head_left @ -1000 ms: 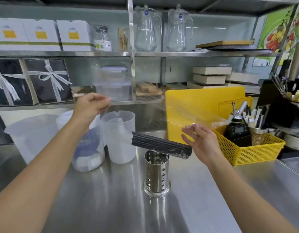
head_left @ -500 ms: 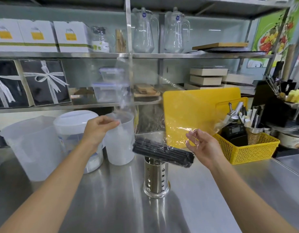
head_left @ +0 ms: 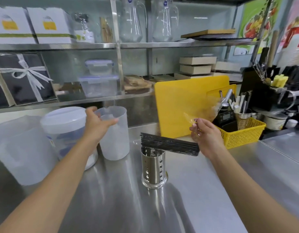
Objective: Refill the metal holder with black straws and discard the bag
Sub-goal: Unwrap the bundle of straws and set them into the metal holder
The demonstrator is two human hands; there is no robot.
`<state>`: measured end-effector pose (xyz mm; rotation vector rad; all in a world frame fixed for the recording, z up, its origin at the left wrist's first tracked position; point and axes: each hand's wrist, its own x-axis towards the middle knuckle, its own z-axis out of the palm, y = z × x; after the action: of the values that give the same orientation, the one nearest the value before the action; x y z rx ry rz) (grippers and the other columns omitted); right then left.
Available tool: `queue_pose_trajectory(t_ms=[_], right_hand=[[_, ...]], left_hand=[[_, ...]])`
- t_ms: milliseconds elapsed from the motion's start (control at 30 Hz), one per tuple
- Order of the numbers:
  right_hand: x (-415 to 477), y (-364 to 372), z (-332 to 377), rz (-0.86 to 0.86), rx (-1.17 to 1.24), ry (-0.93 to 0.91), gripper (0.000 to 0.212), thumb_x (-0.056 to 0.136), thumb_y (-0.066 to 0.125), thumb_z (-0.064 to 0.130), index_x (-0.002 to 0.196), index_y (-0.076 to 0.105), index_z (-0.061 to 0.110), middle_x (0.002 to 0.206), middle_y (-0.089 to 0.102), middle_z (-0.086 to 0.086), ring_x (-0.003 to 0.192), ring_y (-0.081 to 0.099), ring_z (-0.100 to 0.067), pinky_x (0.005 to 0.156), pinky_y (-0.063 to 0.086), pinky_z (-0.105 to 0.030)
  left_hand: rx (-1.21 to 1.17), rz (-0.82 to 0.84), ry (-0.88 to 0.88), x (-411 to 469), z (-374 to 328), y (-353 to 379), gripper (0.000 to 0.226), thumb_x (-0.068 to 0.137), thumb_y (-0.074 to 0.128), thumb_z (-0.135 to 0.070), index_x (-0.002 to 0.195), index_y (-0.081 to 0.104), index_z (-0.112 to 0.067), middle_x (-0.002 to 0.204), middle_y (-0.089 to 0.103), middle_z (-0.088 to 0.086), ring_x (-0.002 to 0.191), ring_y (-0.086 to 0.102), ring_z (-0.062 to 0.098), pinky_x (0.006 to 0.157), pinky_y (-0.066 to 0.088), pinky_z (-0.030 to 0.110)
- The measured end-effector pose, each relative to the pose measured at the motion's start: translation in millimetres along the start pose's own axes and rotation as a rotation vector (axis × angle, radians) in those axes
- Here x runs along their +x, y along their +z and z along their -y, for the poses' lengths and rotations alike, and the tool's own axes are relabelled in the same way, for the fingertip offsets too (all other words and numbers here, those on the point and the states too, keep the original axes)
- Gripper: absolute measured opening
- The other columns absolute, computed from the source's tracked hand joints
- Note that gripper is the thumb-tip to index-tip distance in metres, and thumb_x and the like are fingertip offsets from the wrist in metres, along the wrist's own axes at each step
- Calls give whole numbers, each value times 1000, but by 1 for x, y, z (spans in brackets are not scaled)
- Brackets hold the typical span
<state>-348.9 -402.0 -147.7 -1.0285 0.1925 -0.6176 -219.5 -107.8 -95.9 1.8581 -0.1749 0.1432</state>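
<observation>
A perforated metal holder [head_left: 153, 169] stands upright on the steel counter. A bundle of black straws [head_left: 168, 146] lies level just over its rim, with its right end by my right palm. My right hand [head_left: 204, 137] pinches crumpled film of the clear plastic bag [head_left: 200, 113], which trails up in front of the yellow board. Whether the straws are still inside the film is hard to tell. My left hand [head_left: 98, 123] hovers left of the straws by a jug's rim, with fingers spread and nothing clearly in them.
A translucent plastic jug [head_left: 115, 140] and a lidded white container [head_left: 66, 130] stand to the left of the holder. Behind to the right are a yellow cutting board [head_left: 179, 105] and a yellow basket [head_left: 242, 137] of utensils. Shelves run along the back.
My left hand has come down from shelf height to the jug's rim and spread its fingers. The bag film has gathered toward my right hand. The straws stay over the holder.
</observation>
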Motion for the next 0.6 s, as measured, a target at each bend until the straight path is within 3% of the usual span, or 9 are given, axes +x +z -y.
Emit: queue_pose_trajectory(t_ms=[133,200,333,433,500,600], right_hand=[[-3,-8,2,-16,44,-15,12,90,56,14,82,64,10,58,62,1,59,63,-11,50,48,-20],[-6,-13,3,-18,38,-27,13,90,55,14,81,64,11,59,63,2,58,63,-11,50,48,-20],[-15,-24,7,-47,85,-50,15,90,53,9,79,63,9,61,61,-1,58,61,-12,56,50,-20],[-16,-30,13,-58,35,-81,17,90,53,9,76,63,11,58,62,2,56,60,-9,59,51,-21],[-13,-34,18,-46,-3,-88,17,90,53,10,76,63,12,56,62,5,56,60,-8,61,51,-21],[-9,-42,27,-33,-53,-101,20,88,56,13,72,68,16,55,62,6,57,60,-9,64,50,-25]], left_hand=[[233,-234,578,-2,-40,7,95,64,81,-32,137,24,-12,139,34,15,126,38,30,107,31,43],[345,-193,793,-6,-63,15,97,64,79,-37,139,22,-10,143,30,17,130,32,30,107,22,38],[555,-49,1093,-12,-103,46,104,61,76,-48,142,22,-9,144,34,17,132,29,32,108,16,44],[630,109,1113,-18,-122,75,94,64,71,-53,140,26,-22,132,52,4,128,38,22,108,9,41],[632,215,1063,-20,-128,90,66,71,68,-49,128,42,-29,115,63,-3,118,47,18,107,10,39],[567,285,991,-21,-133,104,18,83,61,-38,95,65,-25,93,70,-5,100,48,21,99,22,34]])
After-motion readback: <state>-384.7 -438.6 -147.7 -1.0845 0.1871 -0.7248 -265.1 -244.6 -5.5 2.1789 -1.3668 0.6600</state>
